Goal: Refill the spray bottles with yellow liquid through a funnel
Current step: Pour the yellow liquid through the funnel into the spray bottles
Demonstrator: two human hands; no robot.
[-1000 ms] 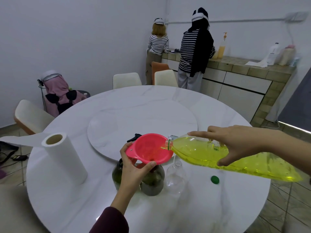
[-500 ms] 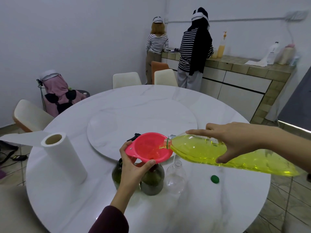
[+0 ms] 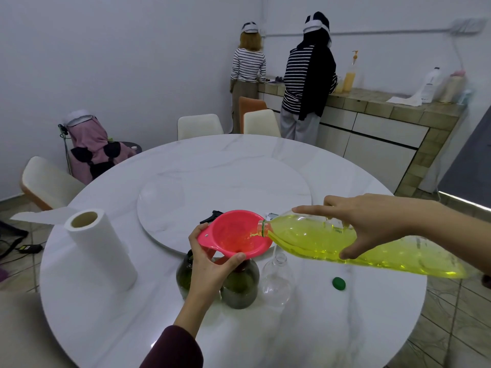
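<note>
My left hand (image 3: 210, 264) grips the rim of a pink funnel (image 3: 236, 236) that sits in the neck of a dark green spray bottle (image 3: 240, 285). A second dark bottle (image 3: 183, 274) stands behind my hand, partly hidden. My right hand (image 3: 369, 221) holds a large clear bottle of yellow liquid (image 3: 332, 243) tipped almost flat, its mouth over the funnel's right edge. A thin yellow stream runs into the funnel. An empty clear bottle (image 3: 277, 281) stands just right of the green one.
A green cap (image 3: 338, 283) lies on the white round table (image 3: 345, 328) to the right. A paper towel roll (image 3: 101, 248) stands at the left. A lazy Susan (image 3: 225, 187) fills the middle; black spray heads (image 3: 211, 216) lie behind the funnel. Two people stand at the far counter.
The yellow bottle has tipped further, its base lifting, and liquid now runs into the funnel. My left hand stays on the funnel.
</note>
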